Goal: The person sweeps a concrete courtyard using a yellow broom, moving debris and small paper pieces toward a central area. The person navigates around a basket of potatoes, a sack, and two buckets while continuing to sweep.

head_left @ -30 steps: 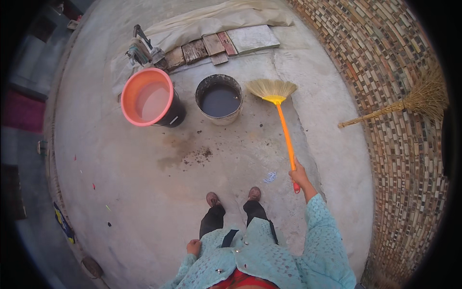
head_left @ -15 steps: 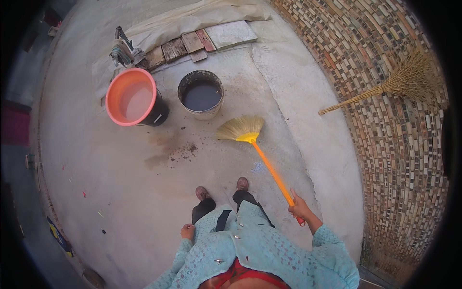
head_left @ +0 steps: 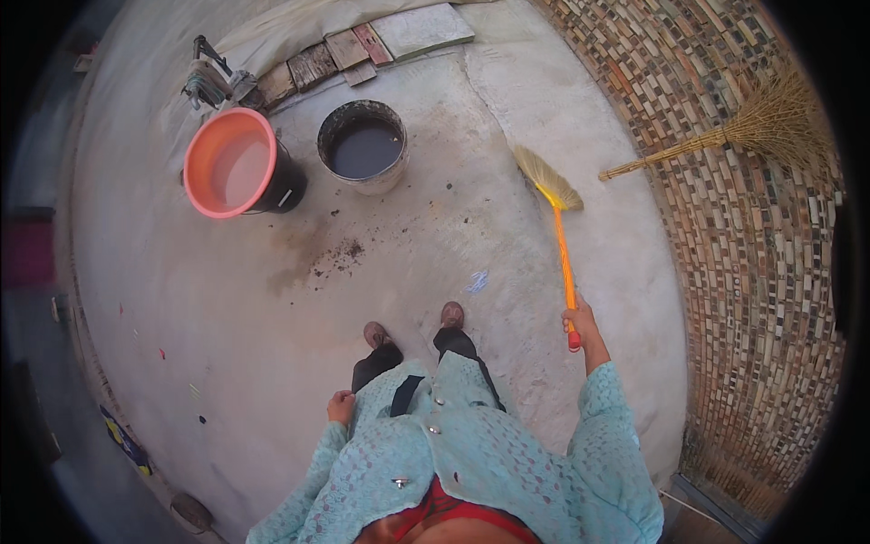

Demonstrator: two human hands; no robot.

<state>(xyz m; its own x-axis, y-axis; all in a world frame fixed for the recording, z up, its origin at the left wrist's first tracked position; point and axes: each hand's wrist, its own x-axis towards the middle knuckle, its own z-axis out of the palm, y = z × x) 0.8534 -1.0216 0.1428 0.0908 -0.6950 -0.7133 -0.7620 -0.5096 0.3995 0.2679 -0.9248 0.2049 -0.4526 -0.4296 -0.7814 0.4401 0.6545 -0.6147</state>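
Note:
My right hand is wrapped round the red end of a broom's orange handle. The yellow collar and fanned straw head of this broom point away from me, over the pale concrete strip on the right. My left hand hangs beside my thigh with its fingers curled, and I see nothing in it. A heap of dark dirt crumbs lies on a damp patch of the concrete floor, ahead of my shoes. A small bluish-white scrap rests on the floor just beyond my feet.
Ahead stand a bucket of dark water and an orange basin of cloudy water on a black bucket. Boards and sheeting lie behind them. A twig broom leans against the brick wall at right.
My right hand has swung the broom up and to the right, off the middle of the floor. The left hand stays at my side. The view has shifted slightly.

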